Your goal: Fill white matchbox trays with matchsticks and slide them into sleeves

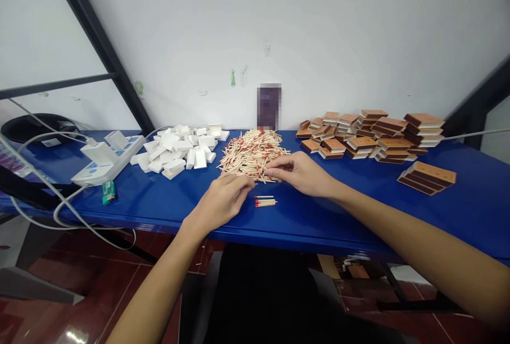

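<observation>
A heap of loose matchsticks (pixel 251 153), pale wood with red heads, lies on the blue table before me. At the heap's right front edge, my right hand (pixel 300 173) has thumb and forefinger closed in a pinch on a matchstick, mostly covered by the fingers. My left hand (pixel 227 198) rests at the left front of the heap, fingers curled and tips together; whatever is between them is too small to make out. Just right of its fingertips lies a small row of matchsticks (pixel 265 203), side by side, red heads to the left, with a single one slightly apart behind them.
White inner matchbox trays (pixel 179 147) are piled left of the heap. Brown and orange matchbox sleeves (pixel 360 142) are stacked at the right, with a separate stack (pixel 427 177) nearer. A power strip (pixel 113 161), cables and a green packet (pixel 108 192) occupy the left side.
</observation>
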`<state>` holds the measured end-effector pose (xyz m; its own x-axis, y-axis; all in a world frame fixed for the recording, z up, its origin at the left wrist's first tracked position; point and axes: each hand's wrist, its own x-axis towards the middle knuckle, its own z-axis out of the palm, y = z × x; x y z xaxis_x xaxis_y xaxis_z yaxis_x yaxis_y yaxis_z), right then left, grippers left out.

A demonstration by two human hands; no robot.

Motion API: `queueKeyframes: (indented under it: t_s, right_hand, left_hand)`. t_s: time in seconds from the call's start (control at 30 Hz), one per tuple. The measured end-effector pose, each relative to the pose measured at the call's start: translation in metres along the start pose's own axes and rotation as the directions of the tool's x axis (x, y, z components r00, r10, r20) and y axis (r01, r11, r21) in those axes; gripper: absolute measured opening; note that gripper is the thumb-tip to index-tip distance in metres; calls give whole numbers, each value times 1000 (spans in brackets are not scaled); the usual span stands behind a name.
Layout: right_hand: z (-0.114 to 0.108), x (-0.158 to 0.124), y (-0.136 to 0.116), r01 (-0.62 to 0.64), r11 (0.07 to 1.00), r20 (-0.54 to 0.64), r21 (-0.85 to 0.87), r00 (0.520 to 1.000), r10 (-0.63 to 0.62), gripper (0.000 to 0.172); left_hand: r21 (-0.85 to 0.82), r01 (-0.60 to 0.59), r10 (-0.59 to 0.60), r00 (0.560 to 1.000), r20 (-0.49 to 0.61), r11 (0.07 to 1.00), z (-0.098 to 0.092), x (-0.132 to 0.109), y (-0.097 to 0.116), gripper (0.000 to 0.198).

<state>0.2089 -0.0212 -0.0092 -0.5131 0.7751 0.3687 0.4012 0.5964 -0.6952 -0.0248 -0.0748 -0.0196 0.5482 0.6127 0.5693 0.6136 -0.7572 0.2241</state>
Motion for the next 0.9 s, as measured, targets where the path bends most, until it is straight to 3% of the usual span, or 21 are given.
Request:
queueKeyframes:
  t_s: [0.2, 0.5, 0.77, 0.83, 0.9]
  right_hand:
    - [0, 0, 0, -82, 996, -62, 28, 995, 83, 21]
    - [1, 1, 1, -187, 965, -142, 182, 966, 214, 20]
    - [2, 1, 6, -98, 995, -180, -27, 979, 92, 22]
    - [1, 0, 5, -89, 992, -171, -86, 983, 73, 23]
    - [0, -1, 3, -56, 987, -142, -154, 989, 34, 22]
  left_hand:
    - [98, -7, 2, 999, 46, 995, 1, 3, 0, 13]
    - [-94, 30, -25, 998, 55, 995, 12, 11, 5, 16]
    - [-89, 50, -33, 982, 184, 995, 20, 24, 8, 19]
    - [-100, 29, -15, 991, 135, 995, 19, 22, 9, 15]
    - [-104, 7, -6, 1000, 4, 995, 15, 18, 9, 11]
